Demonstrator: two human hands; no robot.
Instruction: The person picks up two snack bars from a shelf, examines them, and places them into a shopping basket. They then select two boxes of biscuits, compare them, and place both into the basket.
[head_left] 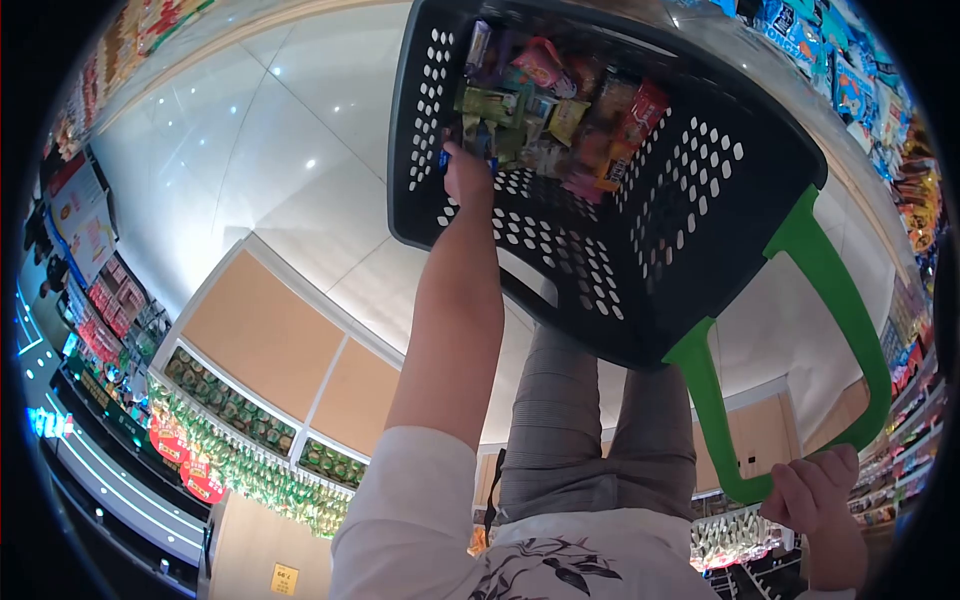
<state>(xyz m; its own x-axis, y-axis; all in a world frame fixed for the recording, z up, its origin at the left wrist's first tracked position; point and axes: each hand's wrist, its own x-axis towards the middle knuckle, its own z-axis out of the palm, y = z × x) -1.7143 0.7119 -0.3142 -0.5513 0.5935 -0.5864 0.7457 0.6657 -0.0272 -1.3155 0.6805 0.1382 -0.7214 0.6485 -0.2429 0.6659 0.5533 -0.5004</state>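
A black shopping basket (690, 260) with perforated walls hangs tilted in front of my legs. My right hand (815, 488) is wrapped round its green handle (840, 300) at the lower right. My left hand (468, 175) reaches inside over the near wall, its fingers curled and partly hidden; bits of a small blue packet (443, 158) show on either side of it. Around that hand lie several wrapped snacks: a green packet (490, 104), a yellow packet (568, 121), a pink packet (540, 62) and a red packet (643, 112).
Pale glossy floor tiles (310, 110) spread around the basket. At the left stands a wooden display counter (265, 320) with rows of green-wrapped goods (225, 400). Shelves of blue snack bags (850, 80) run along the right. A yellow price tag (284, 579) is at the bottom left.
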